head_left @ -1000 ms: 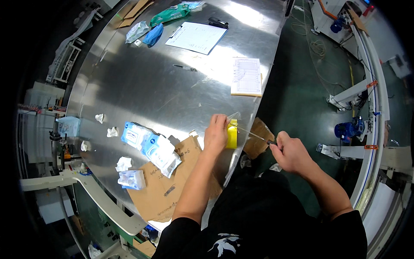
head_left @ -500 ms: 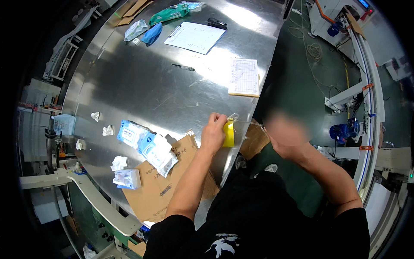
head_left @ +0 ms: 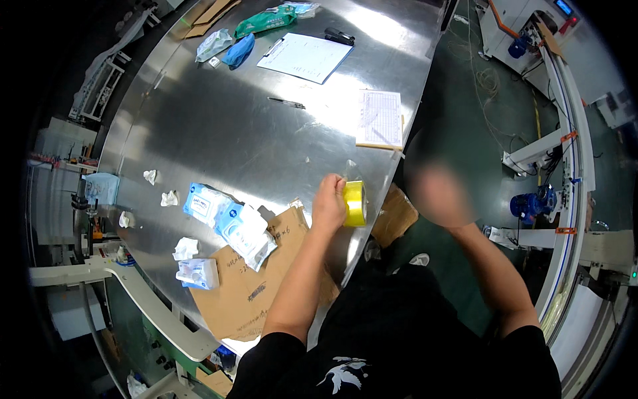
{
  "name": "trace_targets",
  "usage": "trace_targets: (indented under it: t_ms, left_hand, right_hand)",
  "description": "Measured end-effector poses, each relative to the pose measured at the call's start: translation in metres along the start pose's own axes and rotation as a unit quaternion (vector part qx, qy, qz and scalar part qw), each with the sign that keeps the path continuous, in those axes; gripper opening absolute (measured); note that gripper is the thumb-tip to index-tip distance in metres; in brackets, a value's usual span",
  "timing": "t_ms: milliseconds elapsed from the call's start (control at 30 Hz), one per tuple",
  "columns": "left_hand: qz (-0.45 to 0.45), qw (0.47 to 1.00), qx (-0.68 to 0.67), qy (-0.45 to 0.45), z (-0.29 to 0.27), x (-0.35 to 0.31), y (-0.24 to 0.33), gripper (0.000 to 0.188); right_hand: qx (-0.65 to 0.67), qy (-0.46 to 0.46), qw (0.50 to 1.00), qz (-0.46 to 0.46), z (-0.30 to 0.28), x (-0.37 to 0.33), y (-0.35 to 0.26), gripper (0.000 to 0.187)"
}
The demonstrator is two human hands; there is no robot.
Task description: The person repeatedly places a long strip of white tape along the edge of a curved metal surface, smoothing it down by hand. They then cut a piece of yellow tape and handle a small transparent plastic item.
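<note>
My left hand (head_left: 329, 203) is closed around a roll of yellow tape (head_left: 356, 203), held over the right edge of the metal table. The roll's broad shiny side faces up. Off the table edge, over the floor, is my right hand (head_left: 444, 199); a blur covers its fingers and anything they may hold. Just left of my left forearm lies a flattened cardboard sheet (head_left: 266, 286) with handwriting. Blue-and-white wipes packets (head_left: 236, 229) rest partly on it.
A paper pad (head_left: 379, 120) lies near the right table edge. Farther back are a pen (head_left: 286, 103), a clipboard (head_left: 304, 58) and a green packet (head_left: 266, 21). Crumpled tissues (head_left: 170, 199) dot the left side. A cardboard box (head_left: 395, 216) stands below the table edge.
The clear strip stretched between my hands no longer shows. My left hand has turned the tape roll, showing more of its side. My right hand has shifted slightly up, and its forearm has swung inward.
</note>
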State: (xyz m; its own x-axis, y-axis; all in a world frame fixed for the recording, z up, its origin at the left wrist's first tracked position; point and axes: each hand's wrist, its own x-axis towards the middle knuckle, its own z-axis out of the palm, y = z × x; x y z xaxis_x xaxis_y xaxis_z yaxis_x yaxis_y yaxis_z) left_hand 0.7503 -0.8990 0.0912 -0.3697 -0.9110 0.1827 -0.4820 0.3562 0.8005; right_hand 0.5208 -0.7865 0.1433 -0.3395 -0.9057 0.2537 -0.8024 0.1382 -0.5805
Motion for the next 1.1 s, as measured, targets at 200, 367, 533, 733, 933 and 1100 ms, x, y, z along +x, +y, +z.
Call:
trace_targets:
  t_ms: [200, 367, 533, 733, 933, 1100]
  left_hand:
    - [0.006, 1.000, -0.021, 0.013, -0.006, 0.002, -0.009, 0.012]
    - [0.005, 0.999, -0.015, 0.044, 0.003, 0.000, -0.014, 0.013]
    - [-0.100, 0.986, -0.051, 0.125, -0.018, -0.014, -0.032, 0.017]
    - [-0.164, 0.975, -0.058, 0.141, -0.021, -0.006, -0.030, 0.022]
    - [-0.322, 0.805, -0.350, 0.355, -0.117, 0.020, -0.085, 0.021]
    - [-0.210, 0.802, -0.540, 0.142, -0.136, 0.022, -0.053, 0.014]
  right_hand:
    - [0.002, -0.070, 0.992, 0.103, 0.061, -0.008, -0.003, 0.029]
    - [0.022, -0.031, 0.999, 0.019, 0.104, 0.025, -0.010, 0.032]
    - [0.183, -0.129, 0.974, 0.031, 0.101, 0.002, -0.079, 0.034]
    - [0.182, -0.183, 0.966, 0.020, 0.109, -0.003, -0.095, 0.034]
    - [0.107, -0.237, 0.965, -0.019, 0.103, -0.013, -0.102, 0.032]
    - [0.170, -0.211, 0.963, 0.004, 0.111, 0.012, -0.112, 0.036]
